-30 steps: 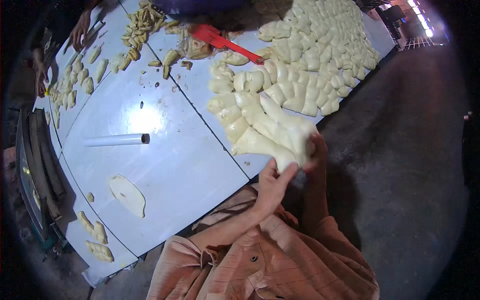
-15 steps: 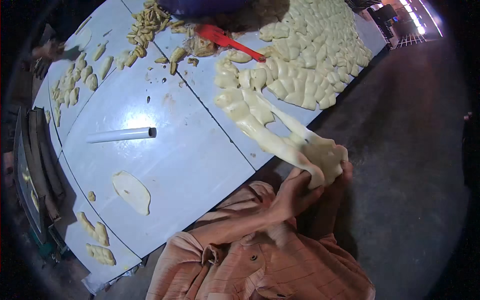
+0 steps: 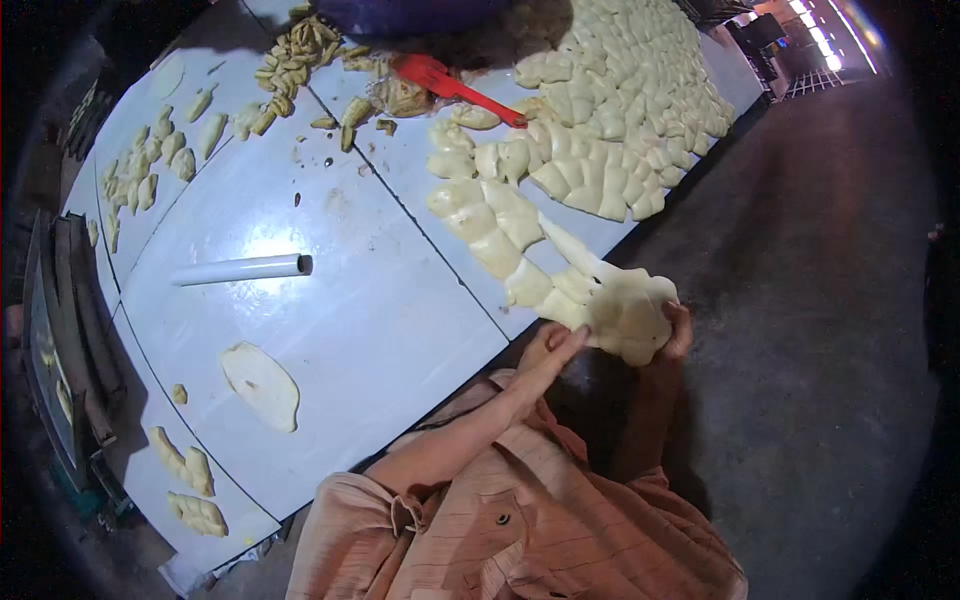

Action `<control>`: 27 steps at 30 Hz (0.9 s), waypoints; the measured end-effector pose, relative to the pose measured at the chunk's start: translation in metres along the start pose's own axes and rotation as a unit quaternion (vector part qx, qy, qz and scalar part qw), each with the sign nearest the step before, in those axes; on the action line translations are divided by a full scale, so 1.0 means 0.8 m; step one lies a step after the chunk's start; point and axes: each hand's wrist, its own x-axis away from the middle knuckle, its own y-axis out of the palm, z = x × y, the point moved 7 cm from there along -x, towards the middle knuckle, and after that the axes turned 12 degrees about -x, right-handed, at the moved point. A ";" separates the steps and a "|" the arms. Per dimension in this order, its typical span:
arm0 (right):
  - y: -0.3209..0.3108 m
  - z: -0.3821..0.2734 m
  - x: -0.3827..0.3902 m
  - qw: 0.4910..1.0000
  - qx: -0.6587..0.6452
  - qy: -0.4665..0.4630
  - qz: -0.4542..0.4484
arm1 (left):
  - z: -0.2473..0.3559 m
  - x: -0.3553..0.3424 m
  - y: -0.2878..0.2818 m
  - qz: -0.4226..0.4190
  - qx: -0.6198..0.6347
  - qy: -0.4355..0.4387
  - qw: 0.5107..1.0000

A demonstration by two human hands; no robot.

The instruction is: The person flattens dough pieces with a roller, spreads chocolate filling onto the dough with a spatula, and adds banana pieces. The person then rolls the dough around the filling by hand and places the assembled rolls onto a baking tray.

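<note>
My left hand (image 3: 550, 348) pinches the lower edge of a pale, lumpy dough sheet (image 3: 625, 310) beside the table's near edge. My right hand (image 3: 676, 330) grips the sheet's right side with curled fingers, partly hidden behind it. The sheet hangs out past the edge, still joined by narrow stretched strips to dough pieces (image 3: 480, 220) lying on the white tabletop (image 3: 400, 310). A large mass of cut dough lumps (image 3: 610, 130) lies above, with a red plastic tool (image 3: 450, 85) at its left.
On the table are a white tube (image 3: 240, 268), a flat dough round (image 3: 258, 385), golden pieces (image 3: 295, 55), small pale lumps (image 3: 140, 175) and a dark blue container (image 3: 410, 14). Dark metal bars (image 3: 75, 320) stand at left; concrete floor (image 3: 810, 290) lies right.
The held dough has been pulled rightward off the edge and spread flatter. Both hands moved right, dipped, then rose slightly. The co-worker's hands at top left are no longer clearly visible.
</note>
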 end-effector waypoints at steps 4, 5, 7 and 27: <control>-0.007 -0.010 0.008 0.999 -0.004 0.032 -0.030 | 0.022 -0.041 0.015 -0.098 0.188 0.033 0.977; -0.015 -0.012 0.010 0.999 -0.011 0.038 -0.021 | 0.022 -0.044 0.018 -0.091 0.202 0.040 0.974; 0.006 -0.019 0.017 0.998 -0.012 0.040 -0.047 | 0.029 -0.046 0.020 -0.085 0.239 0.047 0.966; -0.002 -0.107 0.049 0.990 0.024 -0.120 0.077 | 0.178 0.031 0.029 -0.155 0.297 0.232 0.913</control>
